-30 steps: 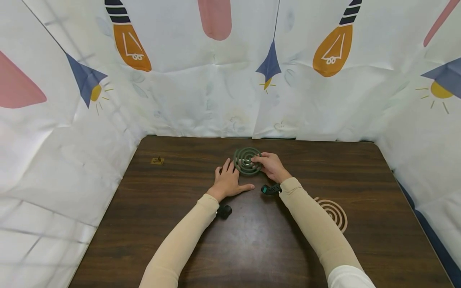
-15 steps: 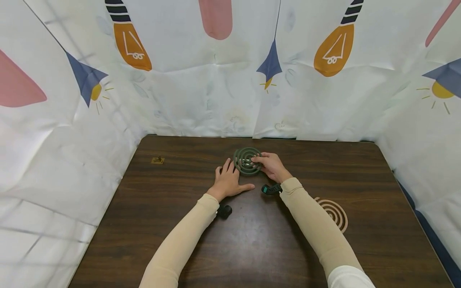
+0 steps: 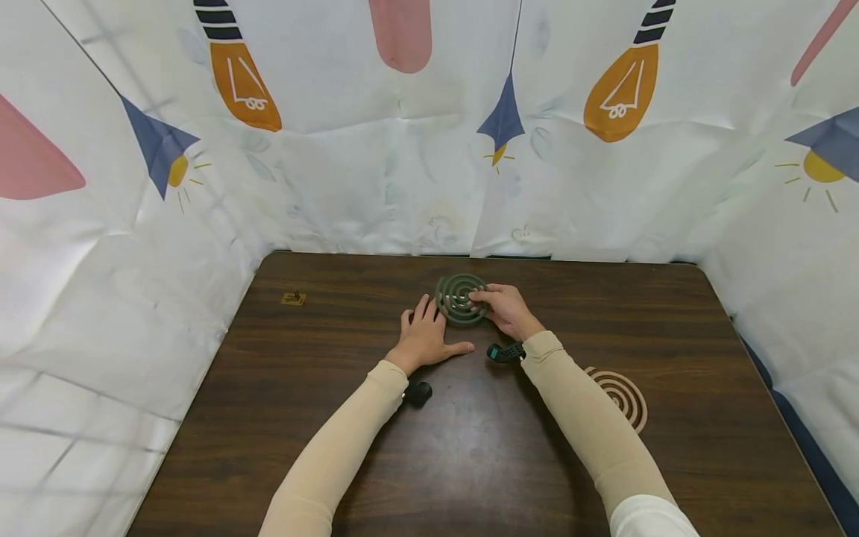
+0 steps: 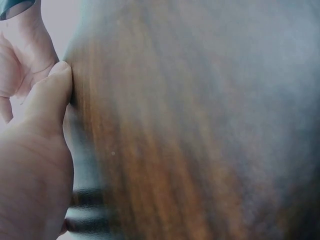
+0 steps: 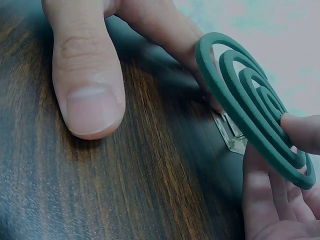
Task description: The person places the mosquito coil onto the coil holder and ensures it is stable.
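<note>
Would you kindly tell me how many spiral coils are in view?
2: a dark green spiral coil, held by the right hand, and a tan spiral coil lying on the dark brown wood-grain table, partly hidden by the cream right sleeve.

Long beige sleeves (image 3: pixel 577 410), snug-fitting; white sleeve (image 3: pixel 651 516) over right one; black wrist cameras (image 3: pixel 420 395), teal patch (image 3: pixel 493 353) on right one.

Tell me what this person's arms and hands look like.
The left hand and right hand are bare. Beige sleeves run up both arms, meeting white cloth on the right. Each wrist has a black device; the right one shows teal.
</note>
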A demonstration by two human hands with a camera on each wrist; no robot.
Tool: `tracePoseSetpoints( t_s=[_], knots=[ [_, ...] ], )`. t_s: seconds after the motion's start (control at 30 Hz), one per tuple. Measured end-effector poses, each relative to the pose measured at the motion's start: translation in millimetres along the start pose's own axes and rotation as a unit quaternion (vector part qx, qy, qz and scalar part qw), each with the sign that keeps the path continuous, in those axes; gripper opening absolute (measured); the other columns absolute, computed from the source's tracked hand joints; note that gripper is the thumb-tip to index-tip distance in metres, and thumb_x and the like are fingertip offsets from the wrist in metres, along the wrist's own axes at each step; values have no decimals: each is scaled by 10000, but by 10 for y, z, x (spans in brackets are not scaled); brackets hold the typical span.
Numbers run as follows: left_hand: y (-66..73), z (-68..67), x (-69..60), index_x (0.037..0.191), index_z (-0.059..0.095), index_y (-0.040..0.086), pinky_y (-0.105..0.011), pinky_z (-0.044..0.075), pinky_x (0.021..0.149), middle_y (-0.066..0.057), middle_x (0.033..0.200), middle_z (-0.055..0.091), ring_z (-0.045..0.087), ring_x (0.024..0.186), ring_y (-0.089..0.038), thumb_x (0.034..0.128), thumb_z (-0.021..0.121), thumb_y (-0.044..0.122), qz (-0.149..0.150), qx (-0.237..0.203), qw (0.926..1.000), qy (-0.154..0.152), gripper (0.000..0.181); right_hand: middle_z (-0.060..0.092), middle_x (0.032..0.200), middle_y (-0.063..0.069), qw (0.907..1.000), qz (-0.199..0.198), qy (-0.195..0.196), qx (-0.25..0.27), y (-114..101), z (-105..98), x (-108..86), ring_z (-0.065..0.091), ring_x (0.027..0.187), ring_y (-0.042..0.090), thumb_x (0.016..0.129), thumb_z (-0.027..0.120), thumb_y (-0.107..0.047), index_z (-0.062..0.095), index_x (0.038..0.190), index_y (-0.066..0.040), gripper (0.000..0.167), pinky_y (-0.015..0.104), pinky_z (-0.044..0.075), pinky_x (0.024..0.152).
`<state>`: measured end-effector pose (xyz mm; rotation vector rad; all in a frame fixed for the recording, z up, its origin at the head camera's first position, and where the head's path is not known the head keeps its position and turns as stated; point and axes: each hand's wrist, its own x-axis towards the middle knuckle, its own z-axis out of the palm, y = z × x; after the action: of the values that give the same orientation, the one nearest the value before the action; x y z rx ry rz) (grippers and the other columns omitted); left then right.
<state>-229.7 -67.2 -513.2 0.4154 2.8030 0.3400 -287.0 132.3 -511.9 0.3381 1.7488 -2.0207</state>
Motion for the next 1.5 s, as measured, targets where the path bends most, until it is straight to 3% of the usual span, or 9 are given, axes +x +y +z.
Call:
tracePoseSetpoints(
  t_s=[0.3, 0.63, 1.17, 1.5],
  knots=[
    [-10, 14, 4, 1662, 236, 116, -636, 181, 1255, -126, 1747, 174, 56, 1651, -329, 880, 526, 841, 15, 0, 10000, 33, 1106, 718, 916, -20, 10000, -53, -45, -35, 18, -11, 4, 710, 771, 91, 984, 717, -138, 624, 1342, 15, 400, 230, 608, 774],
    [-17, 12, 23, 1659, 248, 112, -635, 187, 1248, -127, 1743, 181, 58, 1649, -333, 882, 523, 840, 28, 38, 10000, 67, 1100, 727, 859, -28, 9999, -154, 28, -59, 12, 0, 3, 710, 765, 94, 987, 710, -137, 668, 1231, -7, 280, 231, 606, 766],
    [-5, 28, 30, 1662, 239, 118, -630, 172, 1262, -120, 1750, 163, 43, 1653, -322, 880, 506, 852, -30, 119, 9999, -1, 1105, 716, 884, -29, 9999, -104, -5, -32, 3, -4, -4, 709, 761, 90, 990, 706, -140, 628, 1313, 12, 365, 225, 605, 772],
    [-3, 13, 16, 1659, 252, 116, -631, 167, 1262, -127, 1750, 165, 49, 1652, -328, 883, 519, 840, -14, 40, 10000, -25, 1094, 723, 874, -24, 9999, -93, -14, 50, 5, 1, 17, 715, 750, 91, 990, 706, -135, 628, 1283, 3, 333, 227, 610, 763]
  ],
)
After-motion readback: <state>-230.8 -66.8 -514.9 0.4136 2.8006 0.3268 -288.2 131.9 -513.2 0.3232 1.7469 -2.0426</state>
